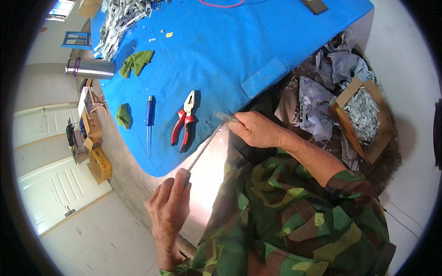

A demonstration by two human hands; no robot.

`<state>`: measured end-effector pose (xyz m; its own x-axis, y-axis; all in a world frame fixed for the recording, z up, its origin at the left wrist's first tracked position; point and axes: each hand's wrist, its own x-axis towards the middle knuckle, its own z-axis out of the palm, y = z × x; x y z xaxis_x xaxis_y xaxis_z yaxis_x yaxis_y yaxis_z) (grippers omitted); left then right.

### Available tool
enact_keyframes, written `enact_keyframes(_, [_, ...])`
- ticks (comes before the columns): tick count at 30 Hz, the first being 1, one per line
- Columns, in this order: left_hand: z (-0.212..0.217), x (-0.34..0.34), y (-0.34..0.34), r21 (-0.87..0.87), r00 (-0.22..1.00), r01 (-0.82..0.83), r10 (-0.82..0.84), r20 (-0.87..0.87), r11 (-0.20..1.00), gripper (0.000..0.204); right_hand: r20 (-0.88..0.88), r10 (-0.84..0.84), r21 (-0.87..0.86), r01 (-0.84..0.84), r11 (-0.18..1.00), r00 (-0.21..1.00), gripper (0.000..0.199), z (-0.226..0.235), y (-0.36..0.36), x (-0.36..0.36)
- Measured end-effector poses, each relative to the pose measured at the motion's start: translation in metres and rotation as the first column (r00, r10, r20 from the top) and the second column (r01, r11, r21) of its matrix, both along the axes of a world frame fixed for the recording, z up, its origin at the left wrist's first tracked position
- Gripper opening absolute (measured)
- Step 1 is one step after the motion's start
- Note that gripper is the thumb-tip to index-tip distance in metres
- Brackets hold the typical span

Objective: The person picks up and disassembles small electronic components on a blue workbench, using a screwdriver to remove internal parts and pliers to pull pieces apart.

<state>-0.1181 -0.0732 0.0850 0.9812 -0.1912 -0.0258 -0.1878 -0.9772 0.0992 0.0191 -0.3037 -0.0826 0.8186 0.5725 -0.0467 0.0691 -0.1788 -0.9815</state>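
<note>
My left hand (169,204) is closed round the dark handle of a screwdriver (205,147), its long thin shaft slanting up to the right. At the shaft's far end, my right hand (254,129) pinches a small greyish strip (224,117), blurred, just off the table's near edge. Whether the tip touches the strip I cannot tell. Red-and-black pliers (188,117) lie on the blue-covered table (212,55), left of my right hand. Beside them rests a second screwdriver (149,115) with a blue handle. Two green cloth pieces (136,62) lie farther left.
A heap of grey-white strips (120,25) covers the far left of the table, near a steel flask (94,68) on its side. A dark phone (315,5) lies at the far right. Right of the table stand plastic bags (315,103) and a carton (343,122) of similar strips.
</note>
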Motion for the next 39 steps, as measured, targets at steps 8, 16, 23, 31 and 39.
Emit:
enact_keyframes(8, [0.006,0.012,0.015,-0.307,0.95,-0.276,0.211,-0.228,0.911,0.038,0.108,-0.018,-0.218,0.042,0.975,0.994,0.037,0.008,0.002,-0.005])
enact_keyframes(16, [0.012,-0.001,0.02,-0.228,0.97,-0.236,0.214,-0.118,0.945,0.04,-0.013,-0.037,-0.101,0.036,0.994,0.999,0.037,0.007,0.005,-0.005])
enact_keyframes(23, [0.005,-0.009,0.011,-0.143,0.993,-0.113,0.115,0.012,0.983,0.04,-0.023,-0.038,-0.047,0.037,0.998,0.999,0.037,-0.001,0.007,-0.004])
enact_keyframes(31, [-0.006,-0.01,0.008,-0.073,0.994,-0.021,0.029,0.106,0.997,0.044,-0.025,-0.035,-0.043,0.034,0.999,0.999,0.036,0.002,0.006,-0.003])
enact_keyframes(39, [0.003,-0.007,0.0,0.046,0.989,0.043,-0.049,0.137,0.998,0.044,0.046,-0.05,-0.176,0.057,0.983,0.998,0.037,0.006,0.007,-0.007])
